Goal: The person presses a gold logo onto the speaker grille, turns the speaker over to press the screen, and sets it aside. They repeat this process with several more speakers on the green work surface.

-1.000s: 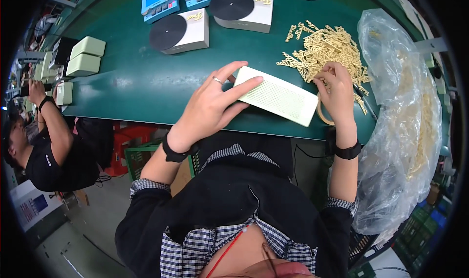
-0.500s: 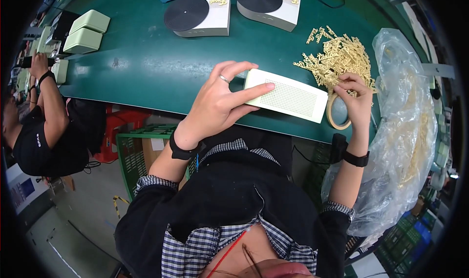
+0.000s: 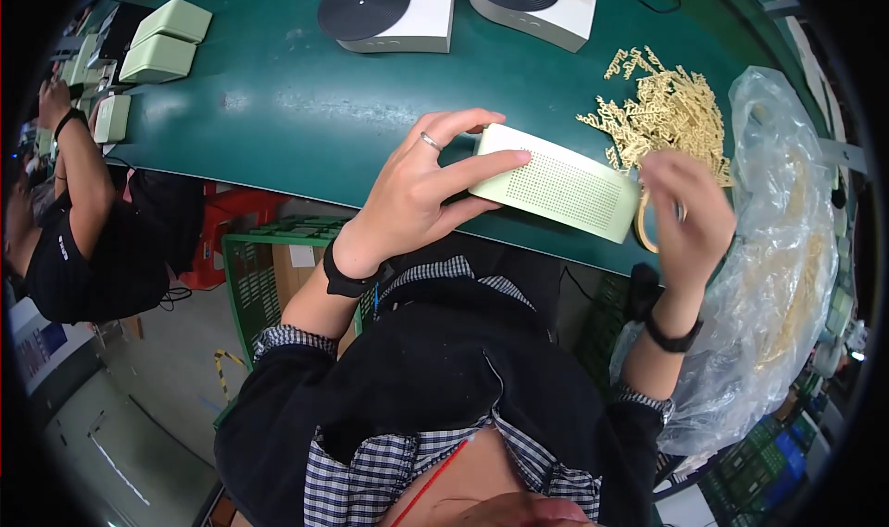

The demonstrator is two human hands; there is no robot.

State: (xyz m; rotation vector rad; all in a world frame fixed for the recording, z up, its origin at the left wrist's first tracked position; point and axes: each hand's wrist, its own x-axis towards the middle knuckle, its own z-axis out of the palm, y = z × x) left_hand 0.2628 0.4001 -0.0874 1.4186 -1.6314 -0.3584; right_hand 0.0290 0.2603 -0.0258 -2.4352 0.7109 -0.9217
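My left hand grips the left end of a pale green box with a perforated grille, which looks like a small speaker. Its index finger lies across the grille, and the box is tilted at the table's near edge. Just off the box's right end is my right hand, blurred by motion. Whether anything sits in its fingers cannot be made out. Behind that hand lies a heap of small gold script-lettered pieces. A tape roll shows partly between the box and my right hand.
Two white boxes with black record-like discs stand far back on the green table. Pale green boxes are at the far left, near another person's arm. A clear plastic bag lies along the right side. A green crate stands below.
My right hand has left the gold heap and moved nearer to me, now smeared by motion. My left hand still holds the box. The view has shifted slightly.
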